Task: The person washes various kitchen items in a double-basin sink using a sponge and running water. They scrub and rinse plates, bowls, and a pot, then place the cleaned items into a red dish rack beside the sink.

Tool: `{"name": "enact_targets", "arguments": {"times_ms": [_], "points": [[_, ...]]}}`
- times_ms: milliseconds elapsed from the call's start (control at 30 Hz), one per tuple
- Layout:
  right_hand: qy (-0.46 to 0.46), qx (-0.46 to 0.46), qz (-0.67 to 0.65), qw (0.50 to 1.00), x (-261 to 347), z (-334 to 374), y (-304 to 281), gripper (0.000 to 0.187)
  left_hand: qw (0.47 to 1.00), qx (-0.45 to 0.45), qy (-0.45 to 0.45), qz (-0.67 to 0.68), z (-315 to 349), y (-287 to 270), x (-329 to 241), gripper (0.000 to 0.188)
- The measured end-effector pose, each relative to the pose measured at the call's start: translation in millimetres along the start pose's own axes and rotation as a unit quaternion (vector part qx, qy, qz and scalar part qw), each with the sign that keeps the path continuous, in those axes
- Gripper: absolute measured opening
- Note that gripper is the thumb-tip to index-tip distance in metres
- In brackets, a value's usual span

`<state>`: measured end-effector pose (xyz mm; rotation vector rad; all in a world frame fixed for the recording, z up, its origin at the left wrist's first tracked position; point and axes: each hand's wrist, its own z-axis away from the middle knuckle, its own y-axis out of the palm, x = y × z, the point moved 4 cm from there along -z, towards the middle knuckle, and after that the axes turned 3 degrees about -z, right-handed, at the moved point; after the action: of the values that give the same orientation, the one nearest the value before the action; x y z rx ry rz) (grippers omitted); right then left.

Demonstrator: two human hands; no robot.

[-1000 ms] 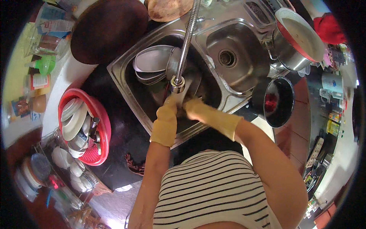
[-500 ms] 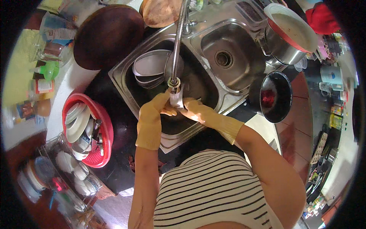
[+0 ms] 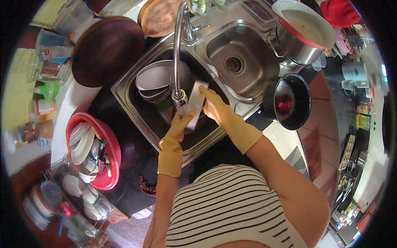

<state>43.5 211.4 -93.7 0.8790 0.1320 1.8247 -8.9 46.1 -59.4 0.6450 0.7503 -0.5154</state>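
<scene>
Under the tap (image 3: pixel 179 97), at 12 o'clock from the torso, both gloved hands grip a flat steel tray (image 3: pixel 195 102) over the left sink (image 3: pixel 124 89). Left hand (image 3: pixel 178 128) clamps its near end, right hand (image 3: pixel 217 108) lies along its 3 o'clock edge. Tray looks stiff, light, likely wet and slippery; best held by edges. Stacked plates (image 3: pixel 155 78) sit at 10 o'clock of it.
</scene>
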Motion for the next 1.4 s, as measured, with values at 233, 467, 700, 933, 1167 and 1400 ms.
{"name": "enact_targets", "arguments": {"times_ms": [233, 467, 700, 933, 1167, 1400], "points": [[0.045, 0.285, 0.172, 0.942, -79, 37, 15, 0.043, 0.994, -0.070, -0.083, -0.023, -9, -12, 10, 0.068], [0.022, 0.272, 0.903, 0.333, -82, -12, -11, 0.030, 0.907, -0.048, -0.128, -0.397, 5, -19, 27, 0.065], [-0.009, 0.293, 0.803, 0.519, -58, 38, 38, 0.044, 0.815, -0.053, -0.117, -0.564, 50, 9, -58, 0.062], [-0.197, 0.144, 0.959, 0.142, -36, -72, -18, 0.046, 0.896, -0.086, -0.150, -0.409, 30, -34, -26, 0.063], [-0.061, 0.214, 0.903, 0.367, -71, 8, 10, 0.043, 0.972, -0.106, -0.208, 0.036, -6, -58, 46, 0.064], [0.042, 0.052, 0.287, 0.956, -62, 14, -2, 0.032, 0.940, -0.082, -0.209, 0.257, -53, -25, 71, 0.066]]}}
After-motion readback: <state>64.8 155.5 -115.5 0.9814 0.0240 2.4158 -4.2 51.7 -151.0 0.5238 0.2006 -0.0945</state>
